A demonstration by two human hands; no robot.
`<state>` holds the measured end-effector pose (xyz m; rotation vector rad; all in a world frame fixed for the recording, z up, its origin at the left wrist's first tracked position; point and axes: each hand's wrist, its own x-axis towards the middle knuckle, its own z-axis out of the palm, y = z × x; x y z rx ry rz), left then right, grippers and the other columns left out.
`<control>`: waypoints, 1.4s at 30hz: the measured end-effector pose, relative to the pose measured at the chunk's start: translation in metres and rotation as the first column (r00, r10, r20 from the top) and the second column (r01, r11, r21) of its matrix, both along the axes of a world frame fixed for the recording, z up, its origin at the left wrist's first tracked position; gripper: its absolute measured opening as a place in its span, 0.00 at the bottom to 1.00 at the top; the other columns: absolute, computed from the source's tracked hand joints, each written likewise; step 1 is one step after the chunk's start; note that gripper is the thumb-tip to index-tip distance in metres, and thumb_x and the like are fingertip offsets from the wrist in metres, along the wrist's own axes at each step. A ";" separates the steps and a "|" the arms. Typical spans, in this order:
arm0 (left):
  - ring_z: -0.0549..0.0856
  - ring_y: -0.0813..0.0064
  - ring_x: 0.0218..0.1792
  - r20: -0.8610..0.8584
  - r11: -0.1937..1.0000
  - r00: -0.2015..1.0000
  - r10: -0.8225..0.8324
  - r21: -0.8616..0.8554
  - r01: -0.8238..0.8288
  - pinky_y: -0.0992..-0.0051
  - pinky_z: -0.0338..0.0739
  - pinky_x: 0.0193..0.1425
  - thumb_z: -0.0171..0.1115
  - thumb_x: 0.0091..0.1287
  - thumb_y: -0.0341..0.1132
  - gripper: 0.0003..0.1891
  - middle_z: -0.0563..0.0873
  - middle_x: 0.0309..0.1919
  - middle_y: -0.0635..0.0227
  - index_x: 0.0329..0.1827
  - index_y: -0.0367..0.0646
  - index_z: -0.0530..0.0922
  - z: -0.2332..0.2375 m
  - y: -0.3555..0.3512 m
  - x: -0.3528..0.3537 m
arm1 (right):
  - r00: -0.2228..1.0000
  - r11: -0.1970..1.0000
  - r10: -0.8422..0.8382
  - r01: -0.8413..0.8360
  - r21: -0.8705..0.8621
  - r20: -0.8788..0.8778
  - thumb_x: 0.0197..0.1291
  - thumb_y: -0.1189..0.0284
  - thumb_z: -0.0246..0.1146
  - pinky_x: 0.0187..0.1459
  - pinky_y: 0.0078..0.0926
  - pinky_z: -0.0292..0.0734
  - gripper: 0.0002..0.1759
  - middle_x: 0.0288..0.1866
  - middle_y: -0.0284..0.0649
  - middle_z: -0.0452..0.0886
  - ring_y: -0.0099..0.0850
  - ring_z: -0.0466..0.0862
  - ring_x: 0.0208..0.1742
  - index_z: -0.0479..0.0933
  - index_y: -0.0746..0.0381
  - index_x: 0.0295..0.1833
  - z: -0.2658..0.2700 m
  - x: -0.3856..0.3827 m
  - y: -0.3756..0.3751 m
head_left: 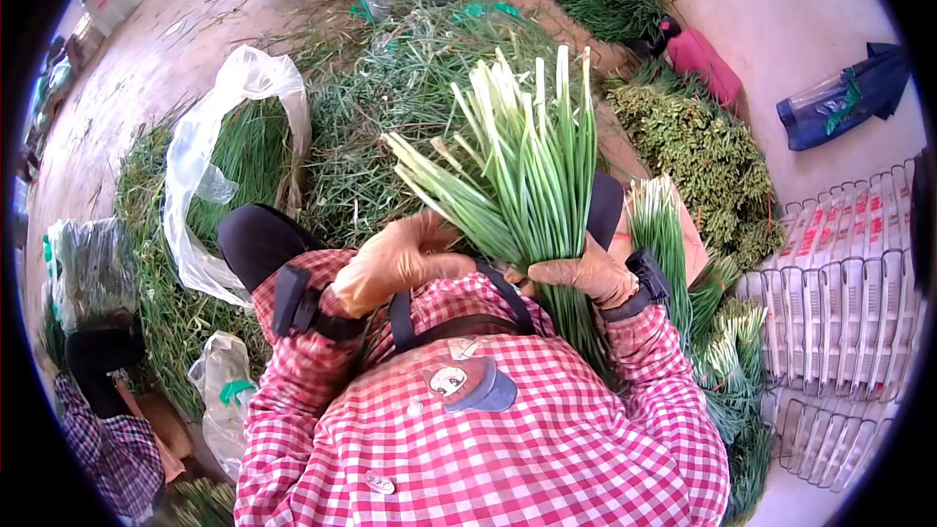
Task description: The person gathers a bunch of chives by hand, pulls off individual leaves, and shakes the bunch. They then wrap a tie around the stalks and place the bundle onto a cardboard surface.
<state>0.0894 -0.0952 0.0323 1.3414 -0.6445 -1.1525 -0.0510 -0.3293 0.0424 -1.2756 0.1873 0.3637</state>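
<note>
My right hand [588,276], in an orange-tan glove, is wrapped round a thick bunch of chive-like green stalks [535,176]. The pale ends of the stalks fan out upward and to the left, and their thin green ends hang down past my wrist. To the left, my gloved left hand [400,262] is half curled, with a gap between thumb and fingers and nothing seen in it. Its fingertips are close to the lower left stalks of the bunch. Beyond both hands spreads a heap of loose green stalks [361,137].
A clear plastic bag [185,166] stands at the left around more greens. Tied bunches [659,234] lie by my right arm, near a pile of budded stems [698,151]. White crates [839,303] stand at the far right. Another person's checked sleeve [112,459] shows at lower left.
</note>
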 end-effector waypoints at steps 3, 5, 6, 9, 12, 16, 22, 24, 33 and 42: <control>0.72 0.64 0.66 -0.289 0.870 0.942 0.170 -0.405 -0.281 0.66 0.67 0.69 0.64 0.63 0.53 0.41 0.71 0.67 0.56 0.73 0.36 0.60 -0.038 -0.011 -0.001 | 0.996 0.998 0.043 -0.039 -0.059 0.073 0.56 0.72 0.71 0.47 0.27 0.81 0.23 0.48 0.43 0.85 0.30 0.84 0.46 0.77 0.66 0.57 -0.014 0.010 0.020; 0.74 0.64 0.64 -0.427 0.744 0.867 0.257 -0.485 -0.459 0.65 0.69 0.67 0.58 0.66 0.59 0.42 0.70 0.67 0.56 0.75 0.39 0.58 -0.047 -0.016 0.008 | 0.991 0.990 0.137 -0.137 -0.040 -0.003 0.57 0.72 0.71 0.53 0.26 0.78 0.24 0.50 0.39 0.84 0.27 0.82 0.50 0.77 0.64 0.59 -0.018 0.020 0.030; 0.74 0.64 0.64 -0.433 0.730 0.867 0.248 -0.504 -0.461 0.65 0.70 0.66 0.57 0.65 0.61 0.44 0.70 0.68 0.54 0.75 0.39 0.56 -0.027 -0.019 0.012 | 0.989 0.989 0.145 -0.145 -0.029 -0.005 0.57 0.72 0.71 0.53 0.26 0.77 0.24 0.51 0.38 0.84 0.26 0.82 0.51 0.77 0.63 0.59 -0.024 0.022 0.038; 0.76 0.61 0.63 -0.437 0.604 0.840 0.322 -0.589 -0.538 0.63 0.74 0.64 0.62 0.63 0.59 0.48 0.69 0.68 0.52 0.77 0.41 0.50 -0.008 -0.030 0.015 | 0.991 0.979 0.128 -0.131 -0.154 -0.035 0.56 0.69 0.72 0.55 0.26 0.76 0.24 0.53 0.38 0.83 0.26 0.81 0.53 0.77 0.63 0.59 -0.028 0.034 0.052; 0.77 0.60 0.61 -0.369 0.598 0.807 0.460 -0.543 -0.589 0.62 0.76 0.62 0.66 0.61 0.52 0.45 0.71 0.66 0.51 0.75 0.39 0.54 -0.001 -0.023 0.020 | 0.991 0.874 0.060 -0.110 -0.474 -0.119 0.53 0.64 0.74 0.58 0.28 0.73 0.30 0.56 0.41 0.82 0.28 0.80 0.56 0.75 0.65 0.60 -0.023 0.043 0.064; 0.78 0.56 0.60 -0.425 0.692 0.809 0.407 -0.434 -0.576 0.61 0.75 0.63 0.66 0.56 0.43 0.39 0.75 0.62 0.48 0.69 0.35 0.63 0.020 -0.013 0.036 | 0.992 0.912 0.064 -0.100 -0.398 -0.105 0.50 0.58 0.76 0.60 0.30 0.72 0.40 0.57 0.44 0.81 0.35 0.80 0.57 0.70 0.65 0.65 0.003 0.064 0.063; 0.72 0.51 0.66 -0.525 0.697 0.823 0.217 -0.507 -0.508 0.56 0.67 0.71 0.62 0.46 0.38 0.47 0.68 0.68 0.43 0.74 0.35 0.57 0.008 -0.020 0.063 | 0.991 0.981 -0.066 0.085 -0.174 0.112 0.69 0.60 0.60 0.48 0.19 0.74 0.20 0.46 0.32 0.83 0.18 0.78 0.45 0.78 0.66 0.54 -0.013 0.077 0.044; 0.71 0.50 0.67 -0.579 0.666 0.805 0.124 -0.553 -0.501 0.55 0.68 0.70 0.62 0.46 0.36 0.50 0.64 0.69 0.42 0.76 0.44 0.51 0.001 -0.024 0.069 | 0.990 0.995 0.009 0.006 -0.103 0.143 0.72 0.59 0.56 0.46 0.19 0.74 0.19 0.44 0.31 0.82 0.18 0.78 0.44 0.79 0.65 0.51 -0.033 0.078 0.043; 0.78 0.52 0.60 -0.557 0.505 0.810 -0.184 -0.761 -0.408 0.59 0.73 0.65 0.67 0.48 0.45 0.55 0.72 0.64 0.41 0.79 0.45 0.46 -0.026 -0.051 0.072 | 0.977 0.805 0.212 -0.159 -0.572 0.026 0.71 0.54 0.53 0.58 0.27 0.74 0.25 0.53 0.37 0.83 0.28 0.80 0.55 0.76 0.62 0.61 0.056 0.185 -0.025; 0.85 0.66 0.50 -0.523 0.855 0.840 0.146 -0.360 -0.372 0.67 0.80 0.57 0.66 0.59 0.48 0.35 0.83 0.51 0.52 0.62 0.30 0.71 -0.046 -0.062 0.046 | 0.437 -0.161 0.788 -0.535 -0.830 -0.434 0.55 0.24 0.35 0.75 0.41 0.52 0.56 0.75 0.48 0.60 0.45 0.61 0.75 0.57 0.56 0.76 0.008 0.249 0.066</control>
